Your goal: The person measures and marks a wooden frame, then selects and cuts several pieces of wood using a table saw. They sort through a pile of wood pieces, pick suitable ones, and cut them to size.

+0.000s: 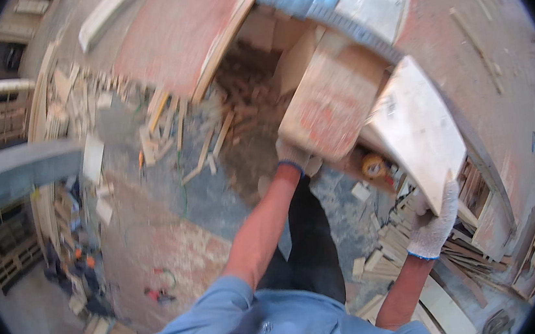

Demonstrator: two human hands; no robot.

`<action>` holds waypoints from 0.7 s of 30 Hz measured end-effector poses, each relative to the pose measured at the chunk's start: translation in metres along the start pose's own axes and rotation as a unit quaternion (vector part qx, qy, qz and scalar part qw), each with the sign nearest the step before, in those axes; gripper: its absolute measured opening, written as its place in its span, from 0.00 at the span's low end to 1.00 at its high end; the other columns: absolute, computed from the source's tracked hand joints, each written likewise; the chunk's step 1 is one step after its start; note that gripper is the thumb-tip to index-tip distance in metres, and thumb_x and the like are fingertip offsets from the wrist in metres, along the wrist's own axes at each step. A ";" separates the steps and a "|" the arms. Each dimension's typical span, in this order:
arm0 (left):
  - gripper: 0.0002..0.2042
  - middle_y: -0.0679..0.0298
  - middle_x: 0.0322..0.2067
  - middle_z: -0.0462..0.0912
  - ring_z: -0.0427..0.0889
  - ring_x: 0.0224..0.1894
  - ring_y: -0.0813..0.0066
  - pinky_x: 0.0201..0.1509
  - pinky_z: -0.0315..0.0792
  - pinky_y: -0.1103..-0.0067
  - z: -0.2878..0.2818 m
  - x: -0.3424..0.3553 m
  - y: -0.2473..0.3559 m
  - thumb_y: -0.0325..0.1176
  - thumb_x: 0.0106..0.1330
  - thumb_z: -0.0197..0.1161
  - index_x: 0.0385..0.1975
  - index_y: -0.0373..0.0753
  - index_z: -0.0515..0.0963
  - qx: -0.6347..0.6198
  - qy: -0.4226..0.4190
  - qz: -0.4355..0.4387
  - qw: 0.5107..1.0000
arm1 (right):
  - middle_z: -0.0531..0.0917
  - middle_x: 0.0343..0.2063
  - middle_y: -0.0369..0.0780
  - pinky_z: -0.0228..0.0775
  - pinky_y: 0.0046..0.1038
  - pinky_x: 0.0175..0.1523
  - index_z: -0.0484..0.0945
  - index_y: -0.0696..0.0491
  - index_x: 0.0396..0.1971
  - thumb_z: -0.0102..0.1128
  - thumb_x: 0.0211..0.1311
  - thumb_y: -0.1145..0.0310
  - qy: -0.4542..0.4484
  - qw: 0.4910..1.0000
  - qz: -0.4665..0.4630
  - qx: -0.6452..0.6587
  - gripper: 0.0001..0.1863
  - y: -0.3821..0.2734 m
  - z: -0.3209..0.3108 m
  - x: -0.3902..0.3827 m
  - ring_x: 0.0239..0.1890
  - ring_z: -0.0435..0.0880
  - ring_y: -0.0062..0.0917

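While the right hand [435, 224] grasps the near corner of a pale board [417, 132], seemingly to steady it, the left hand [295, 153] touches a red-stained board [333, 111] beside it, grip unclear, the 2 boards reaching toward a metal strip [357, 30].

Two gloves [293, 155] [435, 227], two wooden pieces [334, 104] [418, 128] at them, one blue shirt [278, 325]

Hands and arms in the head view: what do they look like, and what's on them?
The left hand and right hand wear pale fabric gloves with blue edging at the wrists. The forearms are bare below light blue sleeves. No cables show on them.
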State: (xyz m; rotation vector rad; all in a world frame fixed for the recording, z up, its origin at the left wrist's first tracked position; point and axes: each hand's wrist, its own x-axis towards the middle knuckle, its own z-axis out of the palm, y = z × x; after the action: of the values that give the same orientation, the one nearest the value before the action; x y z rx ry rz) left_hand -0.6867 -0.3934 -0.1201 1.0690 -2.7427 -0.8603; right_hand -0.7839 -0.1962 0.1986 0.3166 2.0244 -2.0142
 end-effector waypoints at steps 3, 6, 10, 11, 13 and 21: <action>0.22 0.59 0.60 0.75 0.71 0.63 0.65 0.64 0.68 0.68 0.015 0.014 -0.006 0.46 0.70 0.54 0.60 0.45 0.73 -0.730 -0.030 -0.219 0.647 | 0.76 0.25 0.30 0.54 0.17 0.20 0.78 0.54 0.53 0.58 0.71 0.56 -0.037 0.999 -0.005 0.011 0.19 -0.015 0.026 0.027 0.20 0.70 0.12; 0.21 0.60 0.58 0.76 0.72 0.60 0.66 0.61 0.69 0.69 0.016 0.018 -0.010 0.45 0.70 0.54 0.59 0.45 0.73 -0.804 -0.015 -0.295 0.515 | 0.76 0.28 0.29 0.55 0.15 0.20 0.79 0.54 0.51 0.59 0.70 0.55 -0.035 0.999 -0.037 -0.018 0.19 -0.024 0.050 0.057 0.22 0.70 0.10; 0.19 0.60 0.54 0.77 0.73 0.56 0.67 0.57 0.70 0.70 0.008 0.015 -0.015 0.44 0.70 0.55 0.56 0.44 0.74 -0.777 -0.021 -0.322 0.541 | 0.77 0.30 0.29 0.62 0.13 0.21 0.79 0.53 0.51 0.59 0.70 0.56 -0.082 0.996 0.028 0.022 0.18 -0.047 0.087 0.095 0.24 0.73 0.09; 0.19 0.60 0.54 0.77 0.73 0.55 0.68 0.56 0.70 0.70 0.006 0.014 -0.014 0.44 0.70 0.55 0.56 0.44 0.75 -0.768 -0.022 -0.328 0.549 | 0.78 0.30 0.30 0.64 0.14 0.22 0.78 0.55 0.52 0.59 0.71 0.57 -0.107 0.994 0.029 0.019 0.19 -0.048 0.089 0.108 0.25 0.74 0.10; 0.18 0.60 0.52 0.77 0.74 0.53 0.68 0.54 0.70 0.71 0.002 0.011 -0.015 0.43 0.70 0.55 0.55 0.43 0.75 -0.753 -0.022 -0.336 0.565 | 0.79 0.30 0.31 0.68 0.15 0.24 0.76 0.58 0.53 0.57 0.72 0.58 -0.158 0.987 0.033 0.015 0.20 -0.042 0.094 0.135 0.27 0.77 0.10; 0.15 0.61 0.46 0.79 0.76 0.45 0.71 0.46 0.72 0.73 -0.021 -0.002 -0.021 0.41 0.70 0.56 0.50 0.41 0.77 -0.710 -0.028 -0.368 0.599 | 0.82 0.32 0.35 0.69 0.17 0.25 0.77 0.60 0.51 0.57 0.72 0.59 -0.205 0.977 0.058 -0.018 0.20 -0.025 0.145 0.197 0.26 0.78 0.12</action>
State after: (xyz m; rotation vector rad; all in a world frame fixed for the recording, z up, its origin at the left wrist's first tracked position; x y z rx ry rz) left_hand -0.6672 -0.4146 -0.1138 1.4539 -0.6042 -2.3854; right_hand -0.9724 -0.3480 0.1557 0.0064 1.7408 -1.7918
